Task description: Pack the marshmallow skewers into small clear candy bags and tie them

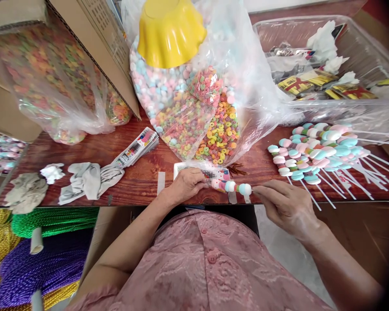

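Note:
A candy skewer of pastel marshmallows and gummy rings lies sideways between my hands, just above the table's front edge. My left hand has its fingers closed at the skewer's left end. Whether a bit of plastic is also in that pinch I cannot tell. Thumb and fingers of my right hand pinch the stick at the right end; most of the stick is hidden by the hand. Printed plastic wrappers lie right behind the skewer, partly under my left hand. Brown twist ties are beside them.
A large clear bag holds marshmallows and gummy rings, with a yellow bowl on top. Finished skewers are piled right. Left are stacked wrappers, grey gloves and a box of gummies. A plastic bin stands back right.

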`<control>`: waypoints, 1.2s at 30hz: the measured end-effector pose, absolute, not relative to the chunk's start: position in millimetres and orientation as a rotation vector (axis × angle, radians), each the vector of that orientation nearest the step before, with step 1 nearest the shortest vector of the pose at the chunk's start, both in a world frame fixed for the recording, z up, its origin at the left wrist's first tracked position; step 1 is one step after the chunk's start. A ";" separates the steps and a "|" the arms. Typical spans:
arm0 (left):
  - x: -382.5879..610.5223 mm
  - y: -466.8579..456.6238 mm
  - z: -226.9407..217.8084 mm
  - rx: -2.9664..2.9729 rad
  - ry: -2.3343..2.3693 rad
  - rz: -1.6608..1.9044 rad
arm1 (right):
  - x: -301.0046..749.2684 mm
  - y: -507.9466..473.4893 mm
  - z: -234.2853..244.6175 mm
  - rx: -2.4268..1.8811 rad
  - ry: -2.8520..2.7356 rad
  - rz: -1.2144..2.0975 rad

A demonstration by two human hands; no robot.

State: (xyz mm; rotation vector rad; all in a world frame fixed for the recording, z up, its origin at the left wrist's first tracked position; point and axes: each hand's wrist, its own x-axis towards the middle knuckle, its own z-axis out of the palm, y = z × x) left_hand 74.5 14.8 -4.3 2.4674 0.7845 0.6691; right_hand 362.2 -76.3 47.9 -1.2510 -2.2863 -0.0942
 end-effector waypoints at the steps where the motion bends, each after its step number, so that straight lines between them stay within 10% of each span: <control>1: 74.9 14.7 -4.2 2.465 0.788 0.668 | 358.1 -76.5 45.8 -1.246 -2.278 -0.113; 10: 73.1 16.0 -2.5 2.212 0.821 0.746 | 356.6 -76.6 29.8 -1.286 -2.041 0.321; 36: 77.7 9.0 -1.6 2.391 0.964 0.719 | 339.9 -79.7 18.0 -1.238 -2.096 -0.087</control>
